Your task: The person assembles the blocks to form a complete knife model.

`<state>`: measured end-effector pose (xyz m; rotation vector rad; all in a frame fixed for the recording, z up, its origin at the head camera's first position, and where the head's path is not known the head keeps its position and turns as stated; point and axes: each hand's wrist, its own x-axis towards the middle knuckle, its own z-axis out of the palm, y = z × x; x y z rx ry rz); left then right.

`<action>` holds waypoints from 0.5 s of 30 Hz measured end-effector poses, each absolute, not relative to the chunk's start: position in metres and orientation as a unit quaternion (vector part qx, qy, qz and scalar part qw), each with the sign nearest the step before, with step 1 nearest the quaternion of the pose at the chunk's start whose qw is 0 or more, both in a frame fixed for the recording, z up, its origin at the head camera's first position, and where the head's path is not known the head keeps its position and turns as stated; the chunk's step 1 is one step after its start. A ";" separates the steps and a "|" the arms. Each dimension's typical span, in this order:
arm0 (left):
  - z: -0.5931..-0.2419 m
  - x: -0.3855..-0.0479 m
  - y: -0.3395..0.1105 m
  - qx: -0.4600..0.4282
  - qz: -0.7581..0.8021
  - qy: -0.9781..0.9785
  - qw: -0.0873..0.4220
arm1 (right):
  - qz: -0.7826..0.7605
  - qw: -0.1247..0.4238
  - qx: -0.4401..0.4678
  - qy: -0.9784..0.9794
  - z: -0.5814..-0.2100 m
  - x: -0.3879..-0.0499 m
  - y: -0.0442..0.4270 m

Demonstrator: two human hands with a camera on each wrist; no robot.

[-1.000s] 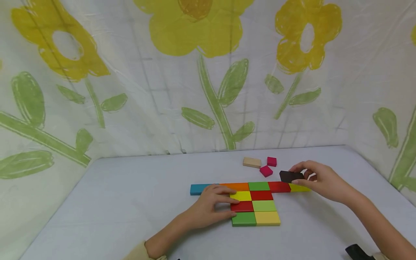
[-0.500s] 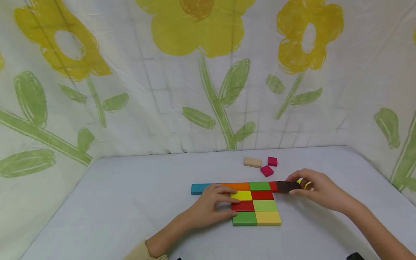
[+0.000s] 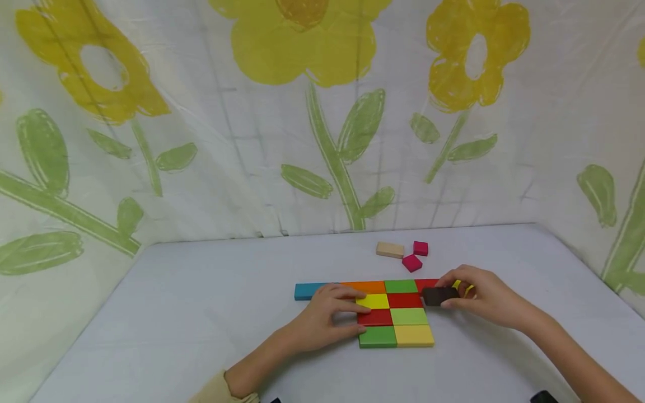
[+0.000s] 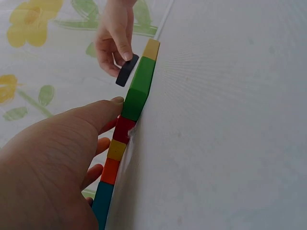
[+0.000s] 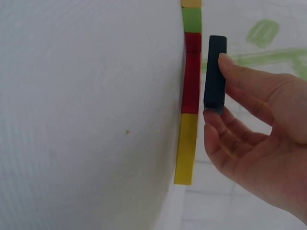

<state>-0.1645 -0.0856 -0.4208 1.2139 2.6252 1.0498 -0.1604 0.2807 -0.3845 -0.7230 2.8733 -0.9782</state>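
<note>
Between thumb and fingers my right hand (image 3: 481, 294) pinches a black rectangular block (image 3: 439, 296). In the right wrist view this dark block (image 5: 215, 72) is held a little off the tabletop, apart from the flat row. My left hand (image 3: 322, 322) lies along the left side of the colored blocks, its fingertips touching the yellow block (image 3: 374, 301), the red block (image 3: 374, 318) and the green block (image 3: 377, 337). Beside these lie a dark red block (image 3: 405, 300), a light green block (image 3: 410, 317) and a pale yellow block (image 3: 414, 336).
Across the top of the layout runs a row with a blue block (image 3: 308, 291), an orange block (image 3: 370, 287), a green block (image 3: 400, 286) and more. Behind it lie a plain wooden block (image 3: 390, 249) and two small pink blocks (image 3: 412, 263). A flower-printed curtain (image 3: 242, 140) hangs behind the table.
My right hand has brought the black block leftward and down, from above the row's right end to beside the dark red block. The left hand stays where it was.
</note>
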 end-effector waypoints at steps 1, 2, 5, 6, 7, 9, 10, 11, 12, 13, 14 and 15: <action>-0.421 -0.164 -0.086 0.394 0.341 0.853 0.032 | -0.313 0.012 -0.231 0.921 -0.384 -0.160 0.280; -0.420 -0.164 -0.085 0.395 0.340 0.853 0.031 | -0.313 0.013 -0.228 0.922 -0.384 -0.160 0.279; -0.420 -0.164 -0.085 0.396 0.340 0.852 0.030 | -0.312 0.017 -0.227 0.922 -0.385 -0.160 0.278; -0.420 -0.164 -0.085 0.396 0.340 0.852 0.030 | -0.312 0.017 -0.226 0.923 -0.385 -0.160 0.278; -0.420 -0.164 -0.085 0.396 0.341 0.852 0.030 | -0.311 0.018 -0.225 0.923 -0.385 -0.160 0.277; -0.420 -0.164 -0.085 0.396 0.341 0.852 0.029 | -0.311 0.019 -0.223 0.924 -0.385 -0.160 0.277; -0.420 -0.164 -0.085 0.396 0.341 0.852 0.030 | -0.311 0.020 -0.222 0.924 -0.385 -0.160 0.276; -0.420 -0.164 -0.085 0.396 0.341 0.852 0.030 | -0.311 0.020 -0.221 0.924 -0.386 -0.160 0.276; -0.420 -0.164 -0.085 0.395 0.342 0.852 0.031 | -0.312 0.021 -0.220 0.924 -0.386 -0.160 0.276; -0.420 -0.164 -0.085 0.394 0.342 0.852 0.032 | -0.312 0.021 -0.221 0.924 -0.386 -0.160 0.276; -0.420 -0.164 -0.085 0.394 0.342 0.853 0.033 | -0.312 0.021 -0.221 0.924 -0.387 -0.160 0.276; -0.420 -0.164 -0.085 0.393 0.342 0.853 0.033 | -0.311 0.021 -0.222 0.924 -0.387 -0.160 0.276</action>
